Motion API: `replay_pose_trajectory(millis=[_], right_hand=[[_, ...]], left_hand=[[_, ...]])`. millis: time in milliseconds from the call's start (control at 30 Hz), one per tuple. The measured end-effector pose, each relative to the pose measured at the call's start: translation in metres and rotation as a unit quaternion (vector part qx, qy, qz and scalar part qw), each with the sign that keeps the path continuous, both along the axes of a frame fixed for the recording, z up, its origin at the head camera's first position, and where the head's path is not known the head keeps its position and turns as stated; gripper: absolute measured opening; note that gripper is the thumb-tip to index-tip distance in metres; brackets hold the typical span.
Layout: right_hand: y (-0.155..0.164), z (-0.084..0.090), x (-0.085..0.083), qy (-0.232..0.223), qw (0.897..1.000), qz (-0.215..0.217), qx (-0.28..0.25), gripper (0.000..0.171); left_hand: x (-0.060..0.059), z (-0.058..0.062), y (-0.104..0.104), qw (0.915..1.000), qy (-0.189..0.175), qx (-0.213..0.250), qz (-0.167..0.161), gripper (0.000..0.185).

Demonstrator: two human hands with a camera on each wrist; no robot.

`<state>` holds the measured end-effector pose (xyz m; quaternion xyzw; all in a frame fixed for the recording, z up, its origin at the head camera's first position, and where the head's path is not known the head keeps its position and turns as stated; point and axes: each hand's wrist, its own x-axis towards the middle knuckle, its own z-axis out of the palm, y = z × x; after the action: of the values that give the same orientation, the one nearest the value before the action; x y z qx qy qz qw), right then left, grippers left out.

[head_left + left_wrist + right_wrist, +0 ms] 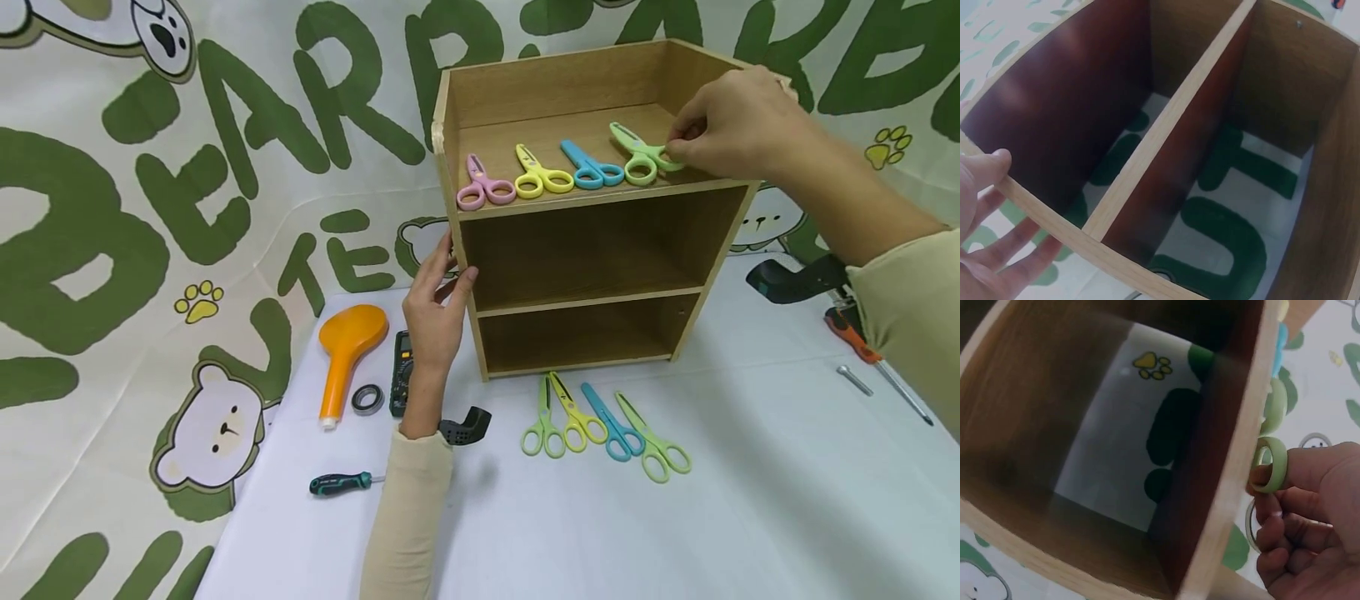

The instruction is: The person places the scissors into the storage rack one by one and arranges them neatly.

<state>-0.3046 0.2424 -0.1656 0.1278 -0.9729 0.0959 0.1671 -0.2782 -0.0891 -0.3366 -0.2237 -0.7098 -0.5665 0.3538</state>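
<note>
A wooden shelf unit (480,212) stands on the white table. At its left side panel, my left hand (437,321) grips the edge, with the thumb on the front edge and fingers along the outside in the left wrist view. Pink scissors (483,187), yellow scissors (537,177), blue scissors (591,169) and green scissors (637,154) lie in a row on the unit's top, loops toward the front. My right hand (738,117) pinches a loop of the green scissors; the right wrist view shows fingertips at the green loop (1279,464).
Before the unit lie green (543,423), yellow (574,414), blue (609,419) and light green scissors (645,431). Left: an orange paddle-shaped tool (345,354), black tape roll (356,403), multimeter (399,375), green-black screwdriver (339,484). Right: an orange-black screwdriver (852,335) and bolt (853,380).
</note>
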Motion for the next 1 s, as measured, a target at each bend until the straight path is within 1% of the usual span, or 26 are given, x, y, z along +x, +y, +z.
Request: replay_pose_trajectory(millis=[167, 300, 400, 467, 533, 633, 700, 767, 833, 900, 933, 1000], right_hand=[[-0.001, -0.004, -0.001, -0.026, 1.0, -0.016, -0.003, 0.027], [-0.005, -0.005, -0.004, -0.039, 0.999, -0.02, 0.005, 0.028], [-0.007, -0.006, -0.004, -0.034, 0.999, -0.023, 0.005, 0.031], [-0.007, -0.008, -0.001, -0.013, 1.0, -0.024, -0.005, 0.033], [-0.007, -0.009, 0.005, 0.024, 0.999, -0.018, -0.019, 0.035], [-0.009, -0.013, 0.022, 0.083, 0.996, 0.007, -0.036, 0.034], [-0.011, -0.019, 0.036, 0.121, 0.991, 0.035, -0.043, 0.03], [-0.012, -0.029, 0.05, 0.153, 0.984, 0.074, -0.046, 0.023], [-0.012, -0.045, 0.063, 0.166, 0.978, 0.111, -0.05, 0.015], [-0.011, -0.066, 0.072, 0.169, 0.973, 0.149, -0.048, 0.009], [-0.01, -0.078, 0.077, 0.16, 0.972, 0.165, -0.048, 0.009], [-0.007, -0.105, 0.083, 0.127, 0.974, 0.182, -0.05, 0.011]], left_hand=[[0.0, 0.001, 0.0, 1.0, 0.003, -0.002, -0.001, 0.053], [0.0, 0.0, 0.0, 1.0, 0.003, -0.001, 0.003, 0.053], [0.0, 0.0, -0.001, 1.0, 0.0, -0.001, 0.002, 0.053], [0.0, 0.0, -0.001, 1.0, -0.002, -0.001, 0.002, 0.053], [0.001, 0.0, -0.001, 1.0, -0.005, 0.0, 0.0, 0.053], [0.0, 0.0, 0.0, 1.0, -0.001, 0.001, -0.002, 0.053], [-0.002, -0.001, 0.0, 1.0, 0.001, 0.001, -0.001, 0.053], [-0.01, -0.007, -0.002, 1.0, 0.009, -0.001, 0.0, 0.053], [-0.018, -0.014, -0.004, 1.0, 0.005, -0.005, 0.002, 0.054], [-0.017, -0.014, -0.004, 1.0, 0.005, -0.006, 0.002, 0.054], [-0.015, -0.012, -0.003, 1.0, 0.003, -0.005, 0.001, 0.054], [-0.009, -0.006, -0.001, 1.0, -0.005, -0.003, 0.001, 0.053]])
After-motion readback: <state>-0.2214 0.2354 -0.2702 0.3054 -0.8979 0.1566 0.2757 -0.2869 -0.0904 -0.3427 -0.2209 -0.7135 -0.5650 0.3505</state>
